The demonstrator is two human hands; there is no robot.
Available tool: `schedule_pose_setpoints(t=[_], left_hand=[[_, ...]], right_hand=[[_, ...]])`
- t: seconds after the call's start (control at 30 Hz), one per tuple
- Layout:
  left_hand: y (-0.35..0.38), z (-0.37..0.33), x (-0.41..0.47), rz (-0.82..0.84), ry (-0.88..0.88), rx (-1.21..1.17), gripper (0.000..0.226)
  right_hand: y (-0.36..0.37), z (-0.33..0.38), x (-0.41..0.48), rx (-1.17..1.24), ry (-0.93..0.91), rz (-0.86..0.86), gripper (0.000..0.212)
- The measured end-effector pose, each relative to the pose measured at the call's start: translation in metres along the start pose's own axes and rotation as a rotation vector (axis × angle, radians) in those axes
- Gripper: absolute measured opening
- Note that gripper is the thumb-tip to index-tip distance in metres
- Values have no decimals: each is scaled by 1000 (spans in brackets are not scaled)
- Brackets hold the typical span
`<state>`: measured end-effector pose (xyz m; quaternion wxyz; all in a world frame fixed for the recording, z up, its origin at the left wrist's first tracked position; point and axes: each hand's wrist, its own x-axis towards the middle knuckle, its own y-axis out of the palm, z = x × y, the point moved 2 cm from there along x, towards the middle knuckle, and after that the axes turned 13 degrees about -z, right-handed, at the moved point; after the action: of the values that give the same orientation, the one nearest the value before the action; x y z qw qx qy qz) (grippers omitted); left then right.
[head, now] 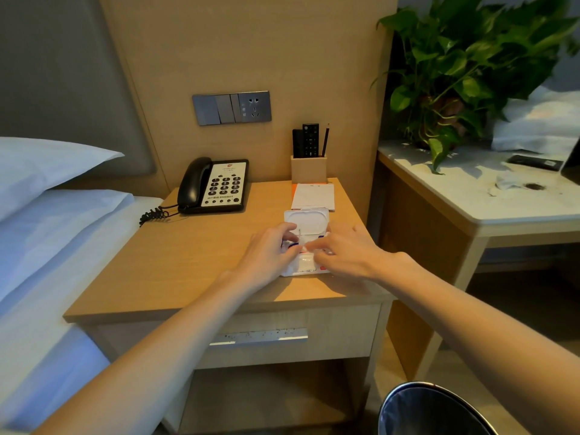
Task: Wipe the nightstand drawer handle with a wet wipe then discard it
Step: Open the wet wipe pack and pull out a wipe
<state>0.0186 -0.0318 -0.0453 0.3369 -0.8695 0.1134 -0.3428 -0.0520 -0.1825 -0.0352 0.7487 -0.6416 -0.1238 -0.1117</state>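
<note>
A white wet wipe pack (303, 266) lies near the front right of the wooden nightstand top (188, 259), its plastic lid (307, 221) flipped open toward the wall. My left hand (270, 254) rests on the pack's left side and holds it down. My right hand (340, 251) is at the pack's opening, fingertips pinched on the white wipe there. Below the top, the drawer front carries a silver handle (260, 336) speckled with dark specks. My left forearm crosses in front of the handle's left end.
A black and white phone (216, 185) sits at the back left of the nightstand, a notepad (314, 196) and a wooden holder (309, 167) with remotes at the back right. A bin (430, 409) stands on the floor at lower right. Bed at left, plant table at right.
</note>
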Motion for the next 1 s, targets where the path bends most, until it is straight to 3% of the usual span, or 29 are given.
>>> schedule_pose_setpoints(t=[0.2, 0.4, 0.53, 0.7, 1.0], left_hand=[[-1, -2, -1, -54, 30, 39, 40], [-4, -2, -5, -20, 72, 45, 36], [-7, -1, -8, 13, 69, 44, 41], [-7, -2, -9, 56, 67, 81, 45], [-5, -3, -12, 108, 178, 107, 30]], right_hand=[[-4, 3, 3, 17, -3, 56, 36], [-8, 2, 8, 82, 39, -25, 36], [-6, 6, 9, 25, 26, 19, 43], [-7, 8, 6, 30, 0, 35, 36], [-5, 3, 4, -32, -57, 49, 37]])
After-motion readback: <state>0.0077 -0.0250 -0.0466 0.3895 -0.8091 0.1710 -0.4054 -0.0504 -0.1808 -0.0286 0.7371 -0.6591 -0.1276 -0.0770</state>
